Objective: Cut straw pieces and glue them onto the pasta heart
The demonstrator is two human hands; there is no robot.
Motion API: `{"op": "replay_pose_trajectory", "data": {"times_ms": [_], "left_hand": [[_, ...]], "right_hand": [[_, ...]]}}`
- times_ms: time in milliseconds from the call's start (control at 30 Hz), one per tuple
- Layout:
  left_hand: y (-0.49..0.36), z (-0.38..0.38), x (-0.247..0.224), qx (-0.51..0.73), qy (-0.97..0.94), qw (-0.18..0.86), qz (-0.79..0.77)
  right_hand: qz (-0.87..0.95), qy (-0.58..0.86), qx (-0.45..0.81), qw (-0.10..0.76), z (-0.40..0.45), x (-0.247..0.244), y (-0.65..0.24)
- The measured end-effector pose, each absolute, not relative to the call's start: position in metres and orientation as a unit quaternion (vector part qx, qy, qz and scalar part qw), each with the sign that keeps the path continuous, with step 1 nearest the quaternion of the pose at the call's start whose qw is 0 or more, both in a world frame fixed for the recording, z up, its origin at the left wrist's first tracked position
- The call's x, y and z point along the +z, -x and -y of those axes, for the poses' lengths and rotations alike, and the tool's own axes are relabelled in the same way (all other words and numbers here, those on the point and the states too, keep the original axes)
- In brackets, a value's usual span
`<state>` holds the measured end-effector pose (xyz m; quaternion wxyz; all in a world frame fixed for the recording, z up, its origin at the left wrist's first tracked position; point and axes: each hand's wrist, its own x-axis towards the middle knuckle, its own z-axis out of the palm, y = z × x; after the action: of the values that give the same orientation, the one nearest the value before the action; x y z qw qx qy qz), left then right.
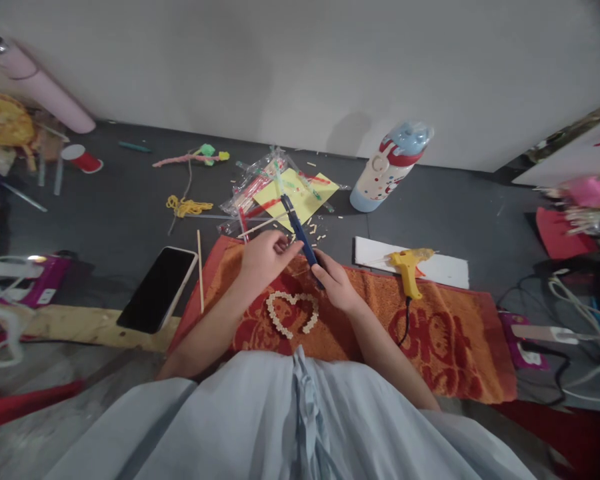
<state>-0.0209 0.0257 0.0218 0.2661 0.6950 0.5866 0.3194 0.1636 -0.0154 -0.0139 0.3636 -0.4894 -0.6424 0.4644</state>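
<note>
The right hand grips a slim dark-blue tool above the orange towel. The left hand curls beside it; I can't tell whether it pinches anything. A pale heart outline lies on the towel.

One head-worn camera looks forward and down from close above the left hand and right hand

- Before you rises a plain, pale grey wall.
- Below it, your dark grey tabletop meets a light wooden strip near you.
- Soft shadows dim the wall.
</note>
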Motion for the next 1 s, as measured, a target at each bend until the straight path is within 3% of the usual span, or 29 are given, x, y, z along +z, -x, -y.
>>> {"op": "replay_pose_trajectory", "data": {"times_ms": [100, 167, 300, 433, 1000], "left_hand": [[0.032, -0.034, 0.03, 0.34, -0.723, 0.026, -0.601], [0.036, -0.039, 0.03, 0.296, -0.742, -0.022, -0.601], [0.036, -0.04, 0.029, 0.152, -0.744, 0.024, -0.65], [0.031, -0.035, 0.034, 0.108, -0.714, 0.046, -0.69], [0.029, -0.033, 0.029, 0.257, -0.689, 0.123, -0.666]], "right_hand": [[0.65, 0.501, 0.454, 0.347, 0.016, -0.011, -0.166], [0.66, 0.496, 0.45, 0.341, 0.017, -0.01, -0.166], [0.688, 0.47, 0.444, 0.33, 0.019, -0.01, -0.165], [0.702, 0.461, 0.439, 0.32, 0.021, -0.009, -0.165], [0.721, 0.447, 0.428, 0.312, 0.021, -0.007, -0.166]]}}
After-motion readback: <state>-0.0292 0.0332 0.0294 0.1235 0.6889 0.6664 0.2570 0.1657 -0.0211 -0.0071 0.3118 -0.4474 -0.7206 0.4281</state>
